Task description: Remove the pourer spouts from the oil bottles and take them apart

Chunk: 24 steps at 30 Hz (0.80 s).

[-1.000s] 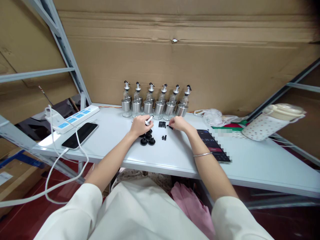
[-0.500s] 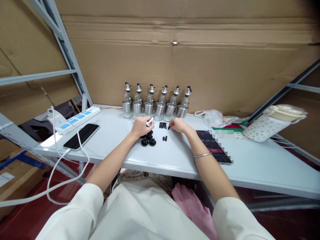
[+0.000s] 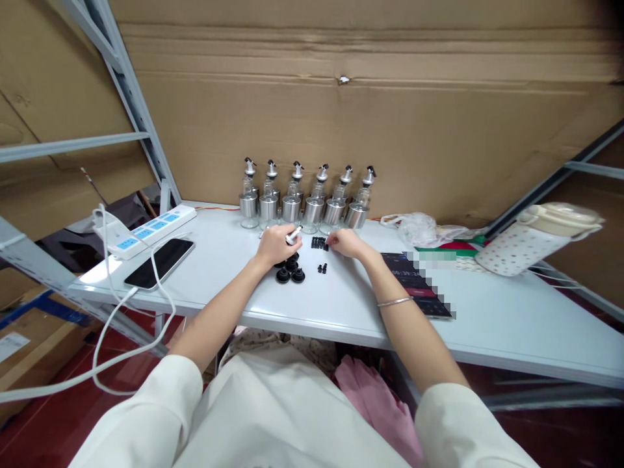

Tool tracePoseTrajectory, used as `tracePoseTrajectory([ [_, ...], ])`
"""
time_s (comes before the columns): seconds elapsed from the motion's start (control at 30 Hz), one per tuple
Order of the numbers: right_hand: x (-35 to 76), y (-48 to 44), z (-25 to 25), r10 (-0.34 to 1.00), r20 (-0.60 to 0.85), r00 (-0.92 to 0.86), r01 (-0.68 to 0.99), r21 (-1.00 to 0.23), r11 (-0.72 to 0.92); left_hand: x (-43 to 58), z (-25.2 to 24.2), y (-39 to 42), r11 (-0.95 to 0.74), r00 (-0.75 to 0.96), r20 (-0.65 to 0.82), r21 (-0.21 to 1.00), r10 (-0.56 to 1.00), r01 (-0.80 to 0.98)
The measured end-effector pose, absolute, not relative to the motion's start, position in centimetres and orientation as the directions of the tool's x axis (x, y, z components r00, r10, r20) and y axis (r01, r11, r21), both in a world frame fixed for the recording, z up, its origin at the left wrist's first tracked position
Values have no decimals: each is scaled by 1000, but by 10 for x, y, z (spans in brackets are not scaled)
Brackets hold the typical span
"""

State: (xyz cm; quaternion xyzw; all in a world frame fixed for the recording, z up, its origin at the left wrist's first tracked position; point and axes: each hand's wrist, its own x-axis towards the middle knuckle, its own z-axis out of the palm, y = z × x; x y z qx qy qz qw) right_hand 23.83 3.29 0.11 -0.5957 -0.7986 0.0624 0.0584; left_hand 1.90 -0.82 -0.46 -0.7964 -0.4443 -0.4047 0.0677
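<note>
white and black-tipped, a small piece (image 3: 294,235) sits in the left hand (image 3: 277,246), whose fingers are curled closed around it above the desk (image 3: 316,309). the right hand (image 3: 345,243) is nearly closed, thumb and finger pinched on a little black part (image 3: 326,247) at the right end of a short row of black parts (image 3: 317,242) lying on the desk. two smaller black pieces (image 3: 322,268) lie nearer the person, and black round caps (image 3: 298,275) cluster just below the left hand, partly hidden by it. behind both hands, glass-and-metal bottles (image 3: 312,211) with pourer tops stand upright before a cardboard wall (image 3: 341,123). a phone (image 3: 160,263) lies well to the left.
</note>
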Motion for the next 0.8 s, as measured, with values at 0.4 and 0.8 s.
tracePoseTrajectory([
  [0.4, 235, 35, -3, 945, 51, -323, 928, -179, 327, 19, -4, -7, -600, 282, 707, 247, 648, 760],
  [0.8, 232, 36, -5, 931, 73, -357, 914, -177, 365, 19, -2, -9, -589, 275, 690, 268, 670, 763],
])
